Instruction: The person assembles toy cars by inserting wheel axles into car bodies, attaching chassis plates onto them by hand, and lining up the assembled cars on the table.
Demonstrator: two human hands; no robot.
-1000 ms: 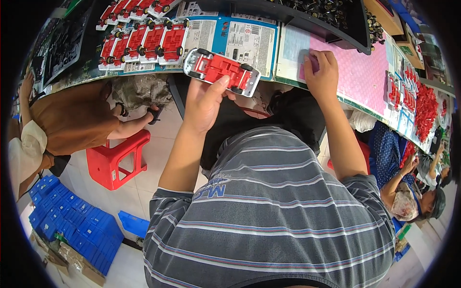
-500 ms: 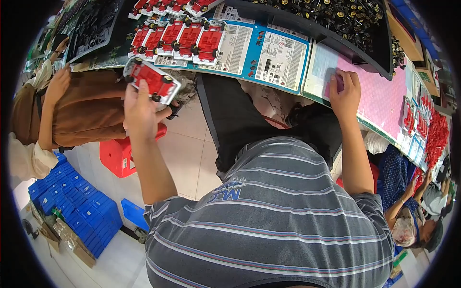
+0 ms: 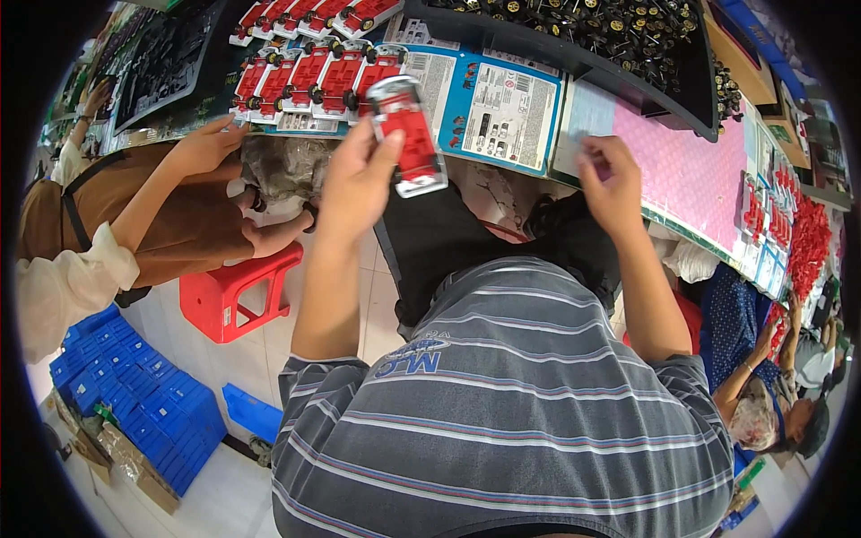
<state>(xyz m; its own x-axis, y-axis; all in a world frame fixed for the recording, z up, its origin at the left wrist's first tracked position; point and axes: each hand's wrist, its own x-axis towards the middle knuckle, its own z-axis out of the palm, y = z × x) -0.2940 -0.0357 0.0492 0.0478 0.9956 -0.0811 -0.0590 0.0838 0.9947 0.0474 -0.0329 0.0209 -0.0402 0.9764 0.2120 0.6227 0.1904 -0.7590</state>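
Note:
My left hand (image 3: 360, 184) grips a toy car (image 3: 411, 134) between thumb and fingers, its red underside turned up and its white body showing around the edge. The car is raised over the table's front edge, overlapping the end of a row of similar upturned cars (image 3: 339, 82). My right hand (image 3: 614, 184) is by the table edge at the pink bubble-wrap mat (image 3: 686, 166). Its fingers are curled, with thumb and index tips close together and slightly blurred. Something purplish shows between them, too unclear to name.
A black tray (image 3: 574, 56) of small wheels on axles (image 3: 628, 31) stands at the back. Printed card sheets (image 3: 502, 117) lie beneath the cars. At left, another person's hand (image 3: 211, 143) reaches the table edge, near a red stool (image 3: 211, 300). Red parts (image 3: 810, 247) are heaped at right.
My left hand has carried the toy car rightward and turned it more upright. My right hand has shifted slightly left. The neighbour's hand at left has moved right along the table edge.

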